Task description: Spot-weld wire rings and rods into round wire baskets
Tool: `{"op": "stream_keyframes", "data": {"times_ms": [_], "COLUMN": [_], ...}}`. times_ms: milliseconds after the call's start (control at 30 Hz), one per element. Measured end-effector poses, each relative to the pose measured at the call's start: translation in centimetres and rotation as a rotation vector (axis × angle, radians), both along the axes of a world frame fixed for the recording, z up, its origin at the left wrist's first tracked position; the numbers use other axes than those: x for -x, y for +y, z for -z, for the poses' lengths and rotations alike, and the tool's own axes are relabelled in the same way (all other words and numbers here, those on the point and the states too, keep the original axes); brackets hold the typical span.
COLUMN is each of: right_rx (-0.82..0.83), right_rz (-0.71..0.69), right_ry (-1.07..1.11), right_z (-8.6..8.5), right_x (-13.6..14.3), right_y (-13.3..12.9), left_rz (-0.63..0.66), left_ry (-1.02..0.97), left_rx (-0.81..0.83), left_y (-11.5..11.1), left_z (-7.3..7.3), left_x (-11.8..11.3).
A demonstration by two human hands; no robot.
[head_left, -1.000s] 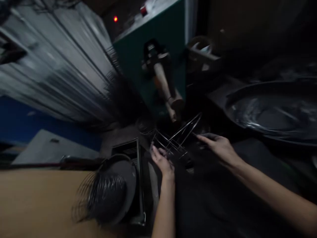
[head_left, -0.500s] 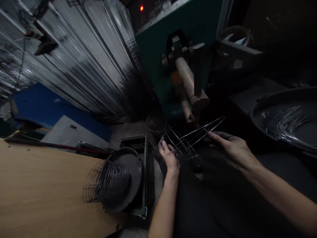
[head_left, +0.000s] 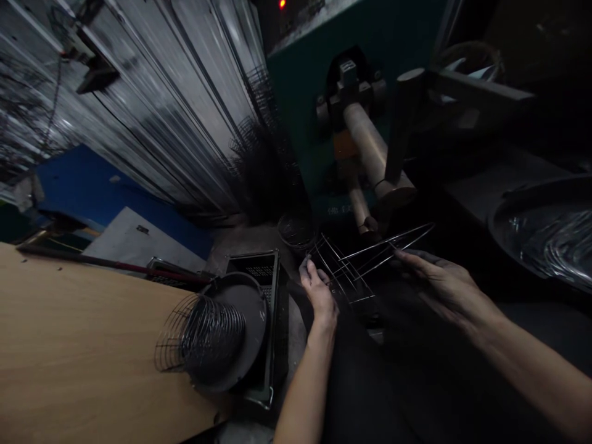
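Note:
A thin metal wire frame with crossing bars and a long curved loop on its right spans the space between my hands. My left hand is closed, its thumb and fingers pinching the frame's left side. Gripped in the fingers of my right hand is the loop end; some of those fingers lie in shadow. Just beyond the frame, two metal cylinders, a thick one and a thinner one, jut out of a green machine.
To the left, a stack of curved wire pieces rests against a dark round pan on a crate. Beside it lies a wooden board. At right stands a large round basin with shiny wires in it.
The view has turned a little, so the machine and basin sit further right. Both hands keep hold of the wire frame, which has hardly moved between them.

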State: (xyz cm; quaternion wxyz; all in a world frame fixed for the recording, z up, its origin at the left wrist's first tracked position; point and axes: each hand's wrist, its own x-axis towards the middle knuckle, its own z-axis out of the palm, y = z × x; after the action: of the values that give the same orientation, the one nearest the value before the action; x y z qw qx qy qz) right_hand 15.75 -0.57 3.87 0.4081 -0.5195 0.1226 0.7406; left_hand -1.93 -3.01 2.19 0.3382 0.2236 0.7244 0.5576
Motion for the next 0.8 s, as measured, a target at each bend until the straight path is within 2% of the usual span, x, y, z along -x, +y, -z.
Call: {"op": "stream_keyframes", "data": {"times_ms": [267, 533, 800], "right_rx": [0.047, 0.067, 0.086], "right_rz": [0.074, 0.086, 0.124], "right_ry": [0.025, 0.015, 0.047], "right_z": [-0.7, -1.1, -1.2], "right_x": [0.5, 0.8, 0.7], "right_y": [0.8, 1.8, 2.1], "left_rz": [-0.035, -0.024, 0.036], "left_ry": [-0.042, -0.030, -0.039], "left_rx": [0.018, 0.048, 0.069], "left_y": [0.4, 1.4, 1.6], "left_z": [-0.4, -0.7, -3.0], "left_x": [-0.1, -0.1, -0.3]}}
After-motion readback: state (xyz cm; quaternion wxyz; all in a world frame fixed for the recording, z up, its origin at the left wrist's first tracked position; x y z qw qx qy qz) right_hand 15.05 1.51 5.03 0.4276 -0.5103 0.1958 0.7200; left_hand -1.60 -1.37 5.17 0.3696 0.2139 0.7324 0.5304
